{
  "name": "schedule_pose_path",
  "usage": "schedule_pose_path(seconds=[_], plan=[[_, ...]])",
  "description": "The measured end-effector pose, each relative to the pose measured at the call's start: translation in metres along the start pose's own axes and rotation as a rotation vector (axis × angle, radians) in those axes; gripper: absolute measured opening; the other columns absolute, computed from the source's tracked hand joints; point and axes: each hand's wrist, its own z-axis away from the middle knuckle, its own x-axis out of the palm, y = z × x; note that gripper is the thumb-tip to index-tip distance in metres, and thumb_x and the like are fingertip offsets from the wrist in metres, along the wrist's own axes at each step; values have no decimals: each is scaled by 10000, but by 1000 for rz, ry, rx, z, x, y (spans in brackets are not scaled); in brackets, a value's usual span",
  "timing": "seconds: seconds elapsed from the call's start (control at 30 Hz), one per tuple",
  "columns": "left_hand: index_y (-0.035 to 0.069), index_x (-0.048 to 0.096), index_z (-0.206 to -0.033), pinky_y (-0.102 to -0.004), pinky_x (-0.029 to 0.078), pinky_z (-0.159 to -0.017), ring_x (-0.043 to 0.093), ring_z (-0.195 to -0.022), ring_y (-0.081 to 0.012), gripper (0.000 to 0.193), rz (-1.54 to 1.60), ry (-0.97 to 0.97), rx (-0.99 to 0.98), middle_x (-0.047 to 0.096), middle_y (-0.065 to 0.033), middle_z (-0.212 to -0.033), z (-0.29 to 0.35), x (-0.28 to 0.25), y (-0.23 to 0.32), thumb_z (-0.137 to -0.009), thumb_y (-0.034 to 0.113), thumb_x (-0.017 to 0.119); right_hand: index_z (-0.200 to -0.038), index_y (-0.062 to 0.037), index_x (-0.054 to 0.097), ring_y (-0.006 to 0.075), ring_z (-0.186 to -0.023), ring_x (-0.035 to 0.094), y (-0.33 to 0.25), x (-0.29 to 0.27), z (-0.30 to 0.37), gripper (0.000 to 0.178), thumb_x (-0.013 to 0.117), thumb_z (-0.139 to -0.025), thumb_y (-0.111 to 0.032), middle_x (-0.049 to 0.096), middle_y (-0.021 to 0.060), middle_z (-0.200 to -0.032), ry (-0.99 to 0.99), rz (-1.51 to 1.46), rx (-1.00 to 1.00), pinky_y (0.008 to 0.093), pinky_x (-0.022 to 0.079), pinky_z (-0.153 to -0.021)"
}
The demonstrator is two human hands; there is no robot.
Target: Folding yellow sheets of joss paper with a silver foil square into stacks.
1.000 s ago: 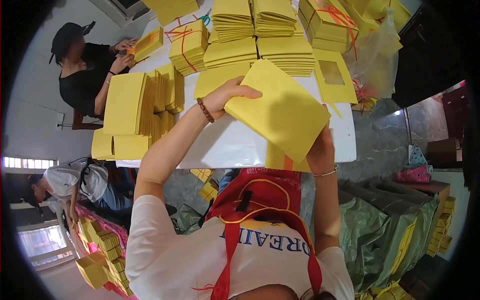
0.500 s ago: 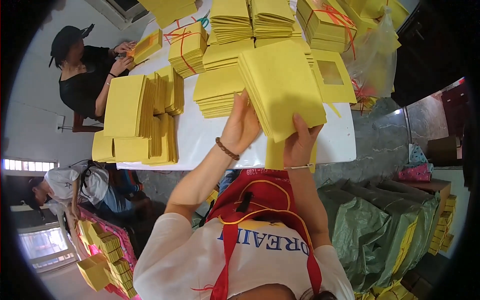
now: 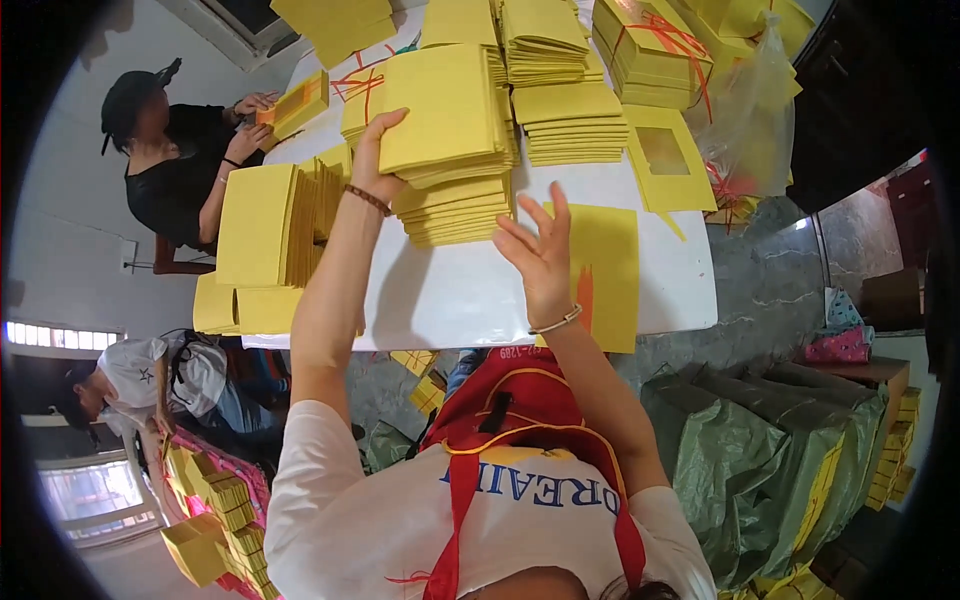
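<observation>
My left hand (image 3: 380, 155) grips the left edge of a bundle of flat folded yellow cards (image 3: 440, 108), its thumb on the top face. The bundle lies over, or just above, a stack of similar cards (image 3: 455, 212); whether it rests fully on it I cannot tell. My right hand (image 3: 542, 255) is open and holds nothing, fingers spread above the white table (image 3: 440, 295). Beside it, at the near edge, is a flat yellow sheet (image 3: 610, 250) with an orange strip. Another card stack (image 3: 572, 125) stands to the right of the bundle.
More yellow stacks (image 3: 255, 225) stand at the left. A tied bundle (image 3: 650, 60), a card with a cut-out window (image 3: 665, 150) and a clear plastic bag (image 3: 755, 130) are at the right. A co-worker (image 3: 175, 150) handles a yellow box (image 3: 300, 105). Green sacks (image 3: 720, 440) stand on the floor.
The bundle has moved left, from both hands to the left hand alone, over the left stack. My right hand has let go and opened. The sheet with the orange strip is now uncovered.
</observation>
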Motion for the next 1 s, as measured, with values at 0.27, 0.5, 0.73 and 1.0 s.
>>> schedule_pose_path(seconds=[0.27,0.5,0.73,1.0], plan=[[18,541,-1053,-385,477,-813,584,-890,-246,326,4,58,-24,598,-102,-1000,-44,-26,-15,-777,183,593,-1266,-99,388,135,-949,536,18,-27,10,505,599,-808,-103,533,63,-1094,88,30,234,245,451,-753],[39,558,-1041,-387,476,-799,580,-913,-236,347,-36,28,-85,598,-96,-1008,-64,-48,-19,-757,224,633,-1215,-92,448,113,-904,553,28,-27,13,418,588,-822,-121,564,39,-1029,57,66,299,238,457,-728],[55,576,-1021,-373,482,-773,587,-868,-223,337,-211,98,-120,618,-71,-964,-67,-39,-20,-767,268,634,-1183,-95,474,96,-884,560,36,-52,21,376,594,-828,-123,575,27,-1015,72,55,372,224,460,-716],[133,536,-1119,-412,453,-751,570,-889,-189,562,-829,193,-128,600,-66,-993,-52,-27,4,-717,519,608,-1147,-107,501,78,-885,537,25,-70,20,376,631,-798,-167,574,11,-1002,104,18,362,221,434,-696]])
